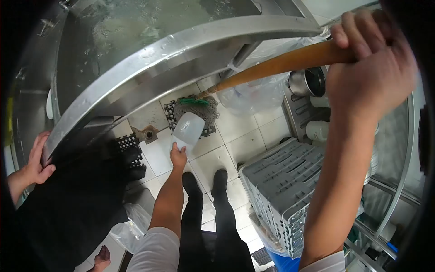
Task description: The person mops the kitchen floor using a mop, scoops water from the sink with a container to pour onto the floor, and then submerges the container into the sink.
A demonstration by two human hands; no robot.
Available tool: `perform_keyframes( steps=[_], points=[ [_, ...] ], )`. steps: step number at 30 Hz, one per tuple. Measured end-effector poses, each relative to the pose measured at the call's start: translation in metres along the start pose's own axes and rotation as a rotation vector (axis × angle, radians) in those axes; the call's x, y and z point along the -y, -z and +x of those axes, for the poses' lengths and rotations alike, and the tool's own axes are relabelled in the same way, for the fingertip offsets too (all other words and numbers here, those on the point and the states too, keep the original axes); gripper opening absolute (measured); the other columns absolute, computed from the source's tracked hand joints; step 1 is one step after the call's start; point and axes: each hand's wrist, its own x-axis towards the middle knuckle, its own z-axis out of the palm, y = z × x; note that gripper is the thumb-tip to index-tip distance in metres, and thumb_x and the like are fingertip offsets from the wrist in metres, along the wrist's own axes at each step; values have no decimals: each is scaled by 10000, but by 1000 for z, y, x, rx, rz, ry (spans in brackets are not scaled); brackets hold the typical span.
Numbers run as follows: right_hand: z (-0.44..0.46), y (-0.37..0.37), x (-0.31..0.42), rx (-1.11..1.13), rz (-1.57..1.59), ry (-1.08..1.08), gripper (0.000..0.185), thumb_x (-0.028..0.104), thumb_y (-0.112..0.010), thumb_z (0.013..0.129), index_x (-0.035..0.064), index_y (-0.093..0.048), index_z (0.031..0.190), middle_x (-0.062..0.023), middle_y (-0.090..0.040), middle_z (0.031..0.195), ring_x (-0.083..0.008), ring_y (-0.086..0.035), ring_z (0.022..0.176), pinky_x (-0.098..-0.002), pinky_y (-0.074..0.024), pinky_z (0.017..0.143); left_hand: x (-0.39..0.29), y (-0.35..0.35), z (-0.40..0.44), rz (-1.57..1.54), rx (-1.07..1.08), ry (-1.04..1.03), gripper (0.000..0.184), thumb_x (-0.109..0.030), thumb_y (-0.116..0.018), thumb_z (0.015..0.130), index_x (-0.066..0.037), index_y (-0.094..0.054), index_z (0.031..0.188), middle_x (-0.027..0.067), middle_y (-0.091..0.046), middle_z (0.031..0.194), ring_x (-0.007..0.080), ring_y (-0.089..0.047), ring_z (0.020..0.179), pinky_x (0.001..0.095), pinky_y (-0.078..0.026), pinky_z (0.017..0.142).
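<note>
Tiled floor (pixel 247 147) open between sink rim (pixel 181 40) and gray crate (pixel 285 174)

Nearest, our right hand (pixel 374 59) is raised, clenched around the mop's wooden handle (pixel 285 62); lower, our outstretched left hand (pixel 178 155) grips a white plastic container (pixel 190 128); beyond, the mop head (pixel 206 111) lies over a perforated mat (pixel 170 115).

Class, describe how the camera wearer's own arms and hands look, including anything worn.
The left hand and right hand are ungloved, with no wristwatch visible. The forearms are bare, below a white left sleeve and a white right sleeve.
</note>
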Motion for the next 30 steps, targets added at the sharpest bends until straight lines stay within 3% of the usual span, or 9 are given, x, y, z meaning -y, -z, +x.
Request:
perform_keyframes(
  steps=[1,16,19,21,23,24,27,28,30],
  points=[
    [1,8,1,57,50,-13,284,311,-574,952,150,-460,748,65,-314,533,-66,-299,418,-239,-317,376,9,-7,6,-7,-11,26,334,-135,-750,833,-34,-542,1074,254,-681,1000,459,-646,955,512,-503,811],
    [5,29,3,237,287,-180,222,244,-545,997,30,-583,950,14,-381,610,-101,-403,521,-272,-354,468,31,20,6,207,10,229,397,-207,-713,886,-40,-526,1194,248,-690,1036,460,-651,1004,507,-507,867],
    [3,28,8,140,216,-263,246,260,-538,1002,34,-578,912,15,-367,603,-104,-389,511,-280,-355,467,35,40,-19,63,-56,142,380,-173,-699,900,-25,-525,1204,245,-691,1023,436,-667,985,469,-519,843],
    [-1,21,16,83,84,-276,270,262,-545,998,53,-548,826,21,-366,589,-100,-378,493,-281,-351,460,45,54,-38,-312,-35,87,360,-121,-681,914,-3,-520,1214,222,-692,1005,368,-681,948,410,-516,841],
    [-2,11,27,53,47,-313,315,245,-571,984,72,-510,728,26,-377,573,-91,-380,473,-272,-346,453,-12,105,-78,-397,18,99,342,-57,-633,932,27,-493,1232,163,-661,1065,227,-624,991,341,-476,902],
    [-3,10,30,29,97,-375,339,237,-587,976,79,-496,690,27,-380,564,-85,-381,464,-266,-345,449,-38,130,-98,-581,44,50,382,-41,-618,936,27,-468,1281,137,-631,1145,213,-591,1064,319,-449,943],
    [-2,12,31,27,138,-495,362,230,-643,955,72,-525,651,25,-483,553,-72,-460,480,-265,-350,460,-155,239,-159,-612,65,-32,415,-25,-599,952,3,-455,1341,106,-596,1235,192,-550,1155,310,-411,1002],
    [2,13,33,50,111,-514,377,235,-642,959,80,-521,638,31,-485,552,-70,-462,492,-269,-348,468,-184,275,-175,-707,40,-52,389,-32,-618,949,-11,-478,1311,88,-591,1232,183,-552,1147,305,-417,996],
    [6,12,28,70,74,-596,391,264,-650,949,51,-544,638,8,-513,559,-97,-493,513,-312,-376,494,-272,350,-198,-696,-11,-135,273,-86,-619,964,-20,-512,1207,44,-572,1037,136,-529,947,274,-412,848]
  ],
)
